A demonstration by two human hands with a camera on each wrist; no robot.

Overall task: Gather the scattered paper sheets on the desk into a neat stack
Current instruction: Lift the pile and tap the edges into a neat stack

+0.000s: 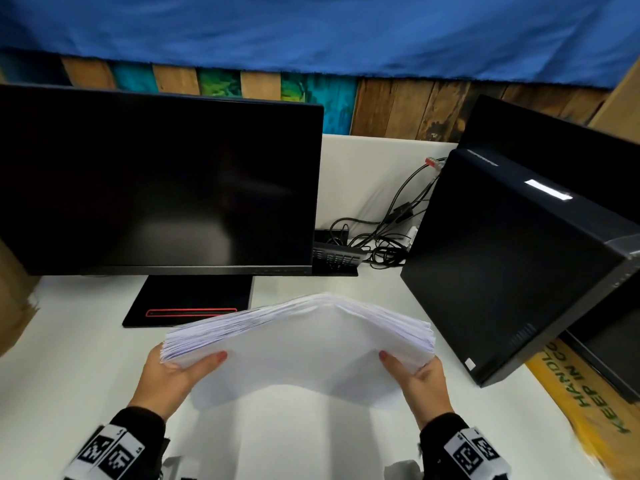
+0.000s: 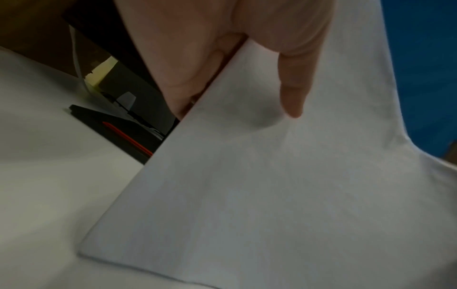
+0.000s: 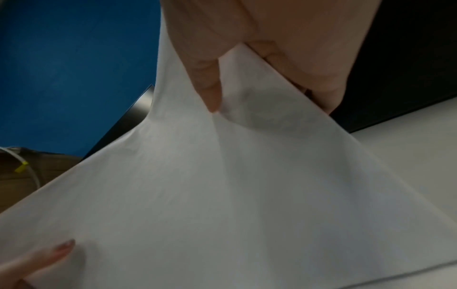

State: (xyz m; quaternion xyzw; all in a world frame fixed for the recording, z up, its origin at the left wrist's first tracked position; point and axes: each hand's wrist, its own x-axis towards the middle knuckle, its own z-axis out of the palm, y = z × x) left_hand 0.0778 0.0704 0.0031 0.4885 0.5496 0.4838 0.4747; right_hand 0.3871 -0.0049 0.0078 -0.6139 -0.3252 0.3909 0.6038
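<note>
At the lower centre of the head view, the paper stack (image 1: pixel 298 344) is grasped at both short ends, thumbs laid over the top sheet: the left hand (image 1: pixel 166 379) clasps one end, the right hand (image 1: pixel 420 381) the other. The middle is bowed upward and the upper edges are fanned, probably so that the sheets can be squared by tapping. Its near edge appears to be rested on the white desk (image 1: pixel 62 386). A dark monitor (image 1: pixel 156 181) is seen at the upper left, a black computer tower (image 1: pixel 502 271) at the right, tangled cables (image 1: pixel 381 237) between them, a blue cloth (image 1: pixel 311 32) above.
</note>
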